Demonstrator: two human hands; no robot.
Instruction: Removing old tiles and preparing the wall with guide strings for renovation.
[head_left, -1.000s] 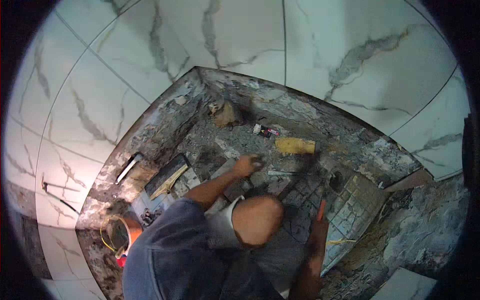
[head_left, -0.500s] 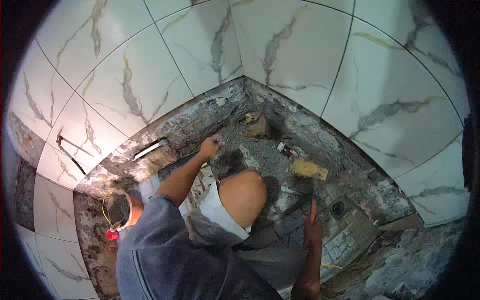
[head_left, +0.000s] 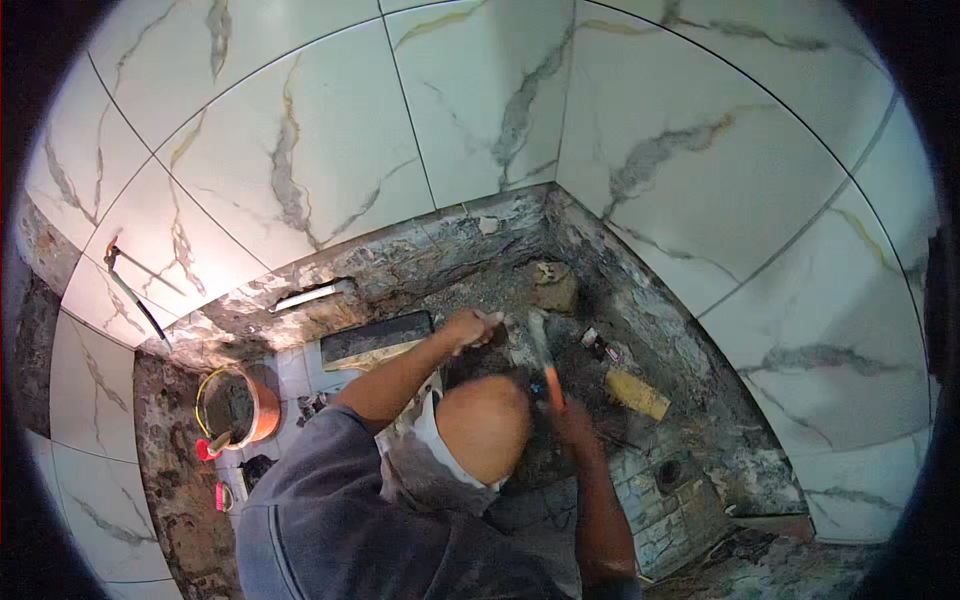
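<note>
My right hand (head_left: 572, 425) grips the orange handle of a tool (head_left: 544, 345) with a grey metal end. The metal end points away from me over the rough floor, just right of my other hand; its exact kind is hard to make out. My left hand (head_left: 472, 330) is closed low over the debris near the corner, fingers pinched, with a small pale bit at their tips that I cannot identify. My bent bare knee (head_left: 485, 430) lies between my arms. Beyond the tool sits a brownish lump (head_left: 553, 288). A yellowish block (head_left: 637, 393) lies to its right.
Marbled tiled walls (head_left: 350, 150) meet at the corner, above a strip of bare masonry. An orange bucket (head_left: 266, 408) of grey material stands left. A dark-topped slab (head_left: 375, 340) lies by the wall. At right is a round drain hole (head_left: 668, 475); a small pack (head_left: 600, 345) lies nearer the corner.
My right hand has swung left and forward with the orange-handled tool, from beside the yellowish block to near my left hand. The view has shifted, and my left hand stays closed near the corner.
</note>
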